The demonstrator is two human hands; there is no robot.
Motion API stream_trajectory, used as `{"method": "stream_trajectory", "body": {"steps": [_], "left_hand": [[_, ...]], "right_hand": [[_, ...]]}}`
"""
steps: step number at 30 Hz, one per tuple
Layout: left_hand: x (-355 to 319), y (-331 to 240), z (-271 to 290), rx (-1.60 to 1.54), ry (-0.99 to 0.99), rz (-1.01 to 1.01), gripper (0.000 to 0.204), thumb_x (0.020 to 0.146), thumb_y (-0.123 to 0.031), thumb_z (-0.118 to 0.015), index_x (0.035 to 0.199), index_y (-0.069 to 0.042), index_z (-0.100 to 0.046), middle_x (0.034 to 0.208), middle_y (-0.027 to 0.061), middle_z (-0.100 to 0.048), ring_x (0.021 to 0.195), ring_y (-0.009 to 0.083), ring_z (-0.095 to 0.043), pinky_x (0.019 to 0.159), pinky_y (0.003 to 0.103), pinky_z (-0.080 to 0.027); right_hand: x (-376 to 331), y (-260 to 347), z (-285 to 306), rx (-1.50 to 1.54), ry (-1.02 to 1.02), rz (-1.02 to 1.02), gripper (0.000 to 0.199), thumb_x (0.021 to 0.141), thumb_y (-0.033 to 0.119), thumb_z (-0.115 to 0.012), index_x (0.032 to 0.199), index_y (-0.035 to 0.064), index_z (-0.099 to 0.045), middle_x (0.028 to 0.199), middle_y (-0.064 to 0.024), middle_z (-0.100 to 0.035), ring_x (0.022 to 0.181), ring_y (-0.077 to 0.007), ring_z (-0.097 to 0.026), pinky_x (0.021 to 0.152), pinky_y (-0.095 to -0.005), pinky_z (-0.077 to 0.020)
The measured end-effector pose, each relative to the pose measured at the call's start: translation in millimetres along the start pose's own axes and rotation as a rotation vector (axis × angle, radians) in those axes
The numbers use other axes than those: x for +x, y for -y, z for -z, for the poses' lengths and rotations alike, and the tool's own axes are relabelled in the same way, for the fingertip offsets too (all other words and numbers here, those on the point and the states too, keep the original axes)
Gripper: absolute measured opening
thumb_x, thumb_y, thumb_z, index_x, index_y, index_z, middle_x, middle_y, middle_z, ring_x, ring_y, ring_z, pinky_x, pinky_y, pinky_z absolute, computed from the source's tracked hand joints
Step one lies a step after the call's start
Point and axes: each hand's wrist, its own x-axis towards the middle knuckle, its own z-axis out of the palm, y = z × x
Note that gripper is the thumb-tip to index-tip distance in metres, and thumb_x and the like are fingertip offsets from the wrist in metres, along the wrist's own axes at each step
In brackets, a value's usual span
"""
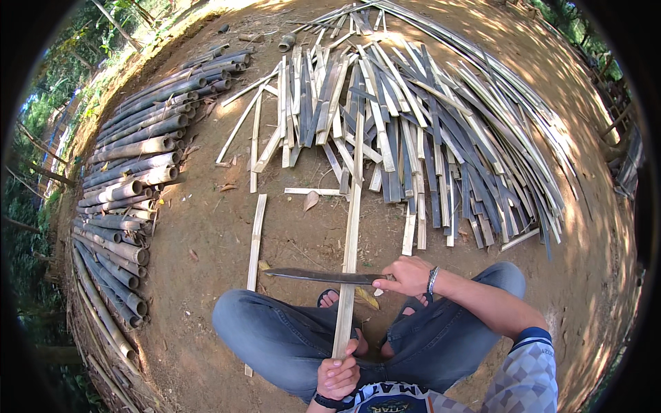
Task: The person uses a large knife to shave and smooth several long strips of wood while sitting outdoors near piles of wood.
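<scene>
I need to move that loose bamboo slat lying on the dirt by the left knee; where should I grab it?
Grip the loose bamboo slat near its far half, coming from above with fingers across its narrow width. It lies flat on bare dirt there, while its near end runs under the left knee.

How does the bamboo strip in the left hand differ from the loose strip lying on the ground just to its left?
The held strip is gripped at its near end by the left hand and has the knife blade across it; the loose strip lies untouched on the dirt. The held strip looks longer, its far end reaching the split pile; the loose strip stops short. Both are pale, flat and narrow.
</scene>
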Motion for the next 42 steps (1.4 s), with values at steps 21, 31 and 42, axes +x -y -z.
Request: {"method": "stream_trajectory", "body": {"steps": [21,31,42], "left_hand": [[14,0,-3,-0.149,0.105,0.015,0.023,0.080,0.004,-0.046,0.098,0.002,-0.032,0.058,0.0112,-0.053,0.040,0.0156,-0.058,0.034,0.024,-0.049],[15,2,-6,-0.124,0.090,0.014,0.024,0.080,0.004,-0.048,0.098,0.001,-0.033,0.056,0.0097,-0.052,0.038,0.0147,-0.056,0.033,0.023,-0.049],[17,11,-8,-0.148,0.099,0.019,0.024,0.080,0.004,-0.049,0.098,0.002,-0.033,0.056,0.0107,-0.053,0.039,0.0161,-0.058,0.033,0.024,-0.048]], "right_hand": [[22,-19,4,0.014,-0.063,-0.005,0.071,0.091,0.065,-0.039,0.085,0.0022,-0.071,0.062,-0.0212,-0.062,0.065,-0.0385,-0.064,0.064,-0.0482,-0.0517],[-1,-1,0,-0.032,-0.009,0.072,0.071,0.091,0.064,-0.040,0.082,0.0003,-0.070,0.062,-0.0229,-0.062,0.064,-0.0392,-0.064,0.064,-0.0486,-0.0524],[6,-14,-9,0.015,-0.060,0.086,0.074,0.092,0.065,-0.038,0.078,-0.0018,-0.068,0.064,-0.0234,-0.062,0.066,-0.0412,-0.063,0.068,-0.0491,-0.0517]]}}
